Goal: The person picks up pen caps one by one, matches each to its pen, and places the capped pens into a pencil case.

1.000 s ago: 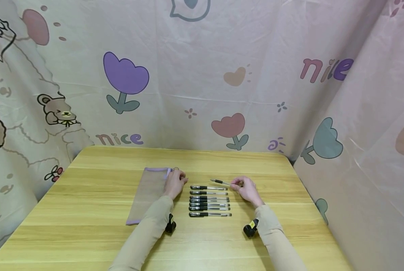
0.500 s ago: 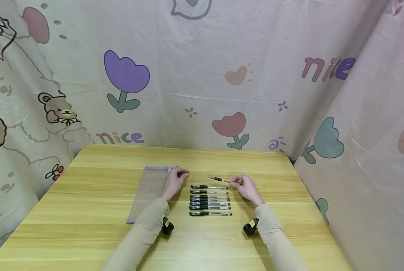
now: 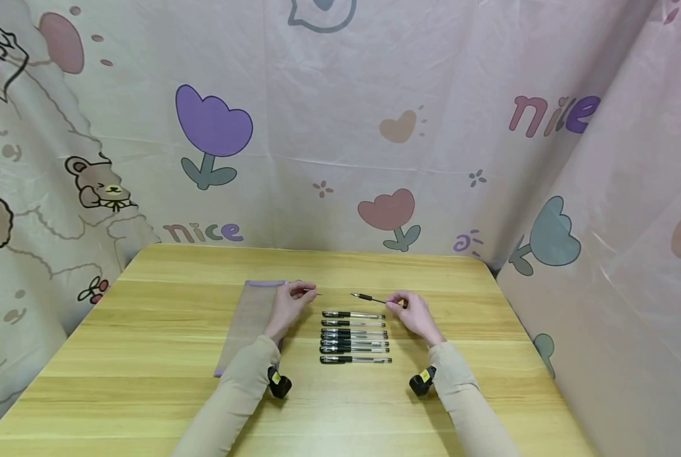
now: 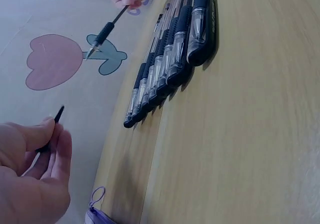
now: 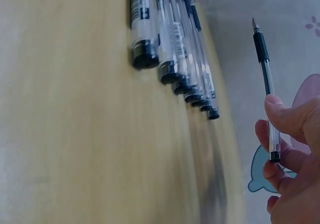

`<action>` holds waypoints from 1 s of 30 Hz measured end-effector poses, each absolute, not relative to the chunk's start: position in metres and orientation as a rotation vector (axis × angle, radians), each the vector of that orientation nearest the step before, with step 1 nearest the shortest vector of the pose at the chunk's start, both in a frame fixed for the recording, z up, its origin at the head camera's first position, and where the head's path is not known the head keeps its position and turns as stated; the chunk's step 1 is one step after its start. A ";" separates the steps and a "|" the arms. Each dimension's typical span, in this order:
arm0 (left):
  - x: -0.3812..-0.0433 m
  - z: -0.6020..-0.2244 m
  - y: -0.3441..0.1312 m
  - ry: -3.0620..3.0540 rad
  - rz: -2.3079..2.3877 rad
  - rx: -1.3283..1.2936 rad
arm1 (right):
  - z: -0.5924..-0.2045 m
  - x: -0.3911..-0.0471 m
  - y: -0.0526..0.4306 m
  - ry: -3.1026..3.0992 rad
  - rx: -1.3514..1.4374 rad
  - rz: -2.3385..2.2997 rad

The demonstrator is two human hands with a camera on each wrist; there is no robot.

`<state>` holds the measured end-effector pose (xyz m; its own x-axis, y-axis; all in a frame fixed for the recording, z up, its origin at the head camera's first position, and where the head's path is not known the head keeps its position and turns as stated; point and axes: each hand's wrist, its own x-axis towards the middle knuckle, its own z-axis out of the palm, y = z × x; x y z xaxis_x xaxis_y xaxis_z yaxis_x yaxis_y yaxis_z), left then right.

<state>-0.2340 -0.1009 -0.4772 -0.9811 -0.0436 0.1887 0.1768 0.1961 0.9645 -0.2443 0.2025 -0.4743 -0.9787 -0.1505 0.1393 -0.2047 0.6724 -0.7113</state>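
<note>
In the head view my right hand (image 3: 413, 312) pinches an uncapped gel pen (image 5: 263, 54) near its rear end, its metal tip pointing left. The pen has a black grip and a clear barrel. My left hand (image 3: 290, 304) is raised over the upper right part of a purple-edged zip pouch (image 3: 243, 324). Between its thumb and fingers is a slim black piece (image 4: 59, 114), mostly hidden, so its kind is unclear. The pen's tip and this piece face each other, apart. Below, several capped gel pens (image 3: 354, 360) lie in a row between the hands.
The wooden table (image 3: 117, 368) holds everything. A printed curtain (image 3: 317, 127) rises behind its far edge and along the sides. A wrist camera (image 3: 279, 383) is on my left forearm, another wrist camera (image 3: 423, 381) on my right. The pouch's pull loop (image 4: 97, 196) shows beside the left hand.
My left hand has shifted slightly left and up, with the black piece now pointing right. My right hand has raised the pen a little and moved its tip slightly left. The row lies still.
</note>
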 end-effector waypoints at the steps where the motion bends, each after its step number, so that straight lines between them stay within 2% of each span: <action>1: -0.234 -0.477 -0.101 -2.272 -1.944 -0.118 | -0.473 -0.244 0.202 -2.802 0.306 1.214; 7: -0.231 -0.477 -0.098 -2.228 -2.172 -0.117 | -0.468 -0.244 0.197 -2.769 0.358 1.202; 16: -0.230 -0.477 -0.098 -2.307 -2.092 -0.254 | -0.465 -0.244 0.191 -2.754 0.408 1.197; 30: -0.227 -0.479 -0.097 -2.330 -2.075 -0.329 | -0.464 -0.241 0.185 -2.741 0.460 1.207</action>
<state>-0.2271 -0.0965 -0.4787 -0.9780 0.1531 0.1419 0.1586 0.1034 0.9819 -0.2413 0.1849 -0.4637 -0.9477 -0.2296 0.2217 -0.3186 0.6377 -0.7013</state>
